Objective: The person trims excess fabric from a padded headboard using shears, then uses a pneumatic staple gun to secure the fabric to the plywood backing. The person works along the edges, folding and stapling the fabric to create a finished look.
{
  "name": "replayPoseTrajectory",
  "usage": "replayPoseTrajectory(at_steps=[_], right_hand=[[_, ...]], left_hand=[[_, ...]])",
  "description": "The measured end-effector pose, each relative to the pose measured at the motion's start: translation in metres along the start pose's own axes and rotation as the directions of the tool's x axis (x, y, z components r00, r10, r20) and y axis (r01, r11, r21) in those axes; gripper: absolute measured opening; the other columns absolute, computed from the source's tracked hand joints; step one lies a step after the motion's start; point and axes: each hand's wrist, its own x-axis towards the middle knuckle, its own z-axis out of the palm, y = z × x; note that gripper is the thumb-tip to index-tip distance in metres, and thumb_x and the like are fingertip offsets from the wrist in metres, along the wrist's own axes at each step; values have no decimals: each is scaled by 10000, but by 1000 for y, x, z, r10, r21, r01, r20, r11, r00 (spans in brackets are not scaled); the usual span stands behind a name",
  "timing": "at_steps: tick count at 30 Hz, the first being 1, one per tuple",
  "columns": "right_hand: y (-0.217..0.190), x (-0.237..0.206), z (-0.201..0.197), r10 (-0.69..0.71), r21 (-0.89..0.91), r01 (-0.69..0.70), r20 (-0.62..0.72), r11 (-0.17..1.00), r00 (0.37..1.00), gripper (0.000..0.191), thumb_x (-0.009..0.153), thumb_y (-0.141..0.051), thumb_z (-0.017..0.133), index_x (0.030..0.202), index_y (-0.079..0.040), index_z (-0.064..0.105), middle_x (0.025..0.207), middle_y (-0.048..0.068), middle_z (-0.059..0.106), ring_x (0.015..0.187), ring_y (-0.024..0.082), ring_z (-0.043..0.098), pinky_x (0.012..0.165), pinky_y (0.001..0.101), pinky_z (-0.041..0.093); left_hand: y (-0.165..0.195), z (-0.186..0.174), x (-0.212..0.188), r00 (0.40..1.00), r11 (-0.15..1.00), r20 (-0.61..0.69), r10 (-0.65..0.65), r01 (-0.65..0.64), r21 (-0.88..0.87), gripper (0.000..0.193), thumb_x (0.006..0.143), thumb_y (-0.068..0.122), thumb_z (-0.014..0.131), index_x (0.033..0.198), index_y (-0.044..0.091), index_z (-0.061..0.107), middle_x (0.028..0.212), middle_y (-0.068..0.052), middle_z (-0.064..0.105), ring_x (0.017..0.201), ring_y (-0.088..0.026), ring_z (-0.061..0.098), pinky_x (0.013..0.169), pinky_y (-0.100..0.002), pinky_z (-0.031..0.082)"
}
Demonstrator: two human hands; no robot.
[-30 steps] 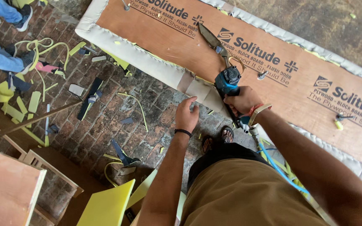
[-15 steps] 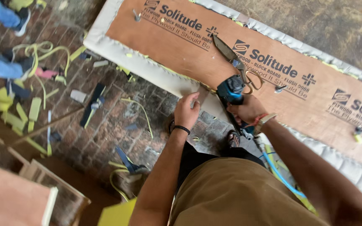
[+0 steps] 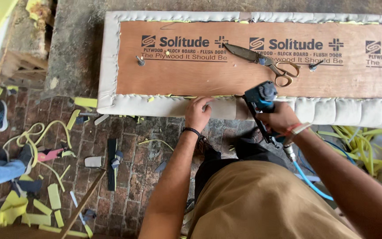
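Head view looks down on a long plywood panel [image 3: 200, 71] wrapped in grey padded fabric [image 3: 332, 110], lying on the brick floor [image 3: 133, 177]. Three black printed marks run in a row along its top. The left hand [image 3: 197, 113] presses the fabric flat at the near edge, fingers closed down on it. The right hand [image 3: 279, 118] has its grip wrapped tight around a blue staple gun [image 3: 259, 95] just beside, its blue hose [image 3: 308, 179] trailing back. One pair of scissors [image 3: 261, 59] rests on the panel. Yellow foam scraps [image 3: 49, 194] litter the floor to the left.
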Motion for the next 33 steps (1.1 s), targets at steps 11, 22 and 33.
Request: replayPoseTrajectory(at_steps=[11,22,33], right_hand=[[-21,-2,19,65,200,-62,-6,978,998,202,855,-104,755,773,59,669,633,112,635,489,206,601,456,375,497],[-18,13,26,5,289,-13,28,957,1000,236,853,-105,769,717,34,635,616,97,605,476,204,577,455,363,472],[-57,25,33,-97,159,77,120,984,988,218,877,-184,769,869,2,656,644,93,641,535,205,593,499,363,479]], left_hand=[[-15,-18,2,996,981,91,-16,33,-190,278,869,-6,616,1062,102,783,1116,-75,775,1060,-244,735,914,-358,587],[-14,-41,-33,982,935,163,96,-145,323,477,932,220,621,1409,195,614,1498,-47,589,1457,-377,410,1145,-560,363],[-21,-85,1,992,854,-48,-116,125,504,309,952,360,663,1212,216,745,1446,-72,605,1390,-318,484,1175,-519,337]])
